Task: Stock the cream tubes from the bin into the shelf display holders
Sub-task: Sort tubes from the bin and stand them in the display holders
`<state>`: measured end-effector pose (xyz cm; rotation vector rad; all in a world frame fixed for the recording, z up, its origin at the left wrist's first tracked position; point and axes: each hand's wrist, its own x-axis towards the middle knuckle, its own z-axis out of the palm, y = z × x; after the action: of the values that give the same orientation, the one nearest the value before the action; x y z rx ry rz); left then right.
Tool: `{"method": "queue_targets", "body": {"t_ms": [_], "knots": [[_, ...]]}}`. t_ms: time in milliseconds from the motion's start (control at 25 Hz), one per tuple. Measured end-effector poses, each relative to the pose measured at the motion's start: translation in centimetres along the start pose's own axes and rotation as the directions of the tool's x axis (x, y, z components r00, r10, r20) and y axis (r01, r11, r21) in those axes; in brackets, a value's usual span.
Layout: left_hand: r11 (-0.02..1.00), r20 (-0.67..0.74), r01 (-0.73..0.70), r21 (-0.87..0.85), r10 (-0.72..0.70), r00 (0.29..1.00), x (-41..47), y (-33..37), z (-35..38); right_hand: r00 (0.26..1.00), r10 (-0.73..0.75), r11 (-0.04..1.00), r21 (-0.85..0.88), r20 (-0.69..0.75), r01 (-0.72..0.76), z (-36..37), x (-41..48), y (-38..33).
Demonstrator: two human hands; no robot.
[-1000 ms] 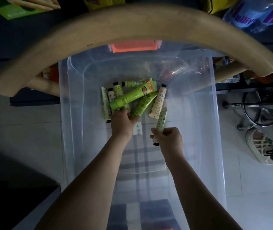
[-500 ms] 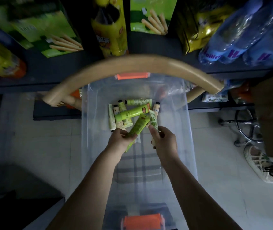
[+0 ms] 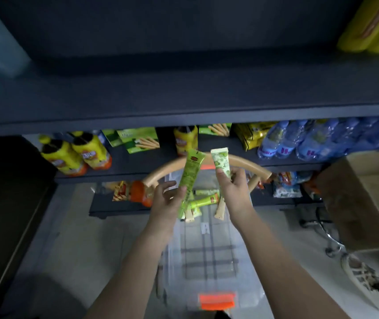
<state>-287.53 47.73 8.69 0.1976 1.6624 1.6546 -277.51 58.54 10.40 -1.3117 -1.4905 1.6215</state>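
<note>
My left hand (image 3: 164, 201) pinches a long green cream tube (image 3: 189, 178) near its lower end, crimp pointing up. In my right hand (image 3: 232, 192) is a paler, leaf-patterned cream tube (image 3: 221, 164), also upright. Both tubes are raised above the clear plastic bin (image 3: 209, 261) on the floor. Several more green and beige tubes (image 3: 203, 201) lie at the bin's far end, partly hidden behind my hands. A dark empty shelf board (image 3: 183, 93) runs across the view above. No display holders can be made out.
A curved wooden chair back (image 3: 248, 163) arcs over the bin's far end. The lower shelf holds yellow bottles (image 3: 78, 155), green snack boxes (image 3: 137, 140) and water bottles (image 3: 299, 143). A cardboard box (image 3: 363, 194) stands at the right, with a shoe (image 3: 365, 282) and metal frame on the floor.
Both hands have lifted out of the bin, each with one tube, and now hold them upright. The view has tilted up from the bin toward the shelves.
</note>
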Motion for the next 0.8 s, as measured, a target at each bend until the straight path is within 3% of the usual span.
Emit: {"method": "queue_targets", "body": {"t_ms": [280,600,800], "knots": [[0.98,0.193,-0.184,-0.076,0.195,0.962,-6.1,13.1,-3.0,0.98,-0.193,0.968,0.175,0.047,0.182,1.8,-5.7,-12.5],[0.912,0.205,-0.31,-0.269,0.369,0.907,-7.3,26.0,-1.2,0.9,-0.402,0.913,0.153,0.17,0.379,1.3,-6.3,-25.6],[0.873,0.205,-0.382,-0.304,0.451,0.869,-5.7,32.8,0.7,0.82,-0.51,0.854,0.038,0.259,0.519,0.1,-2.9,-32.8]]}}
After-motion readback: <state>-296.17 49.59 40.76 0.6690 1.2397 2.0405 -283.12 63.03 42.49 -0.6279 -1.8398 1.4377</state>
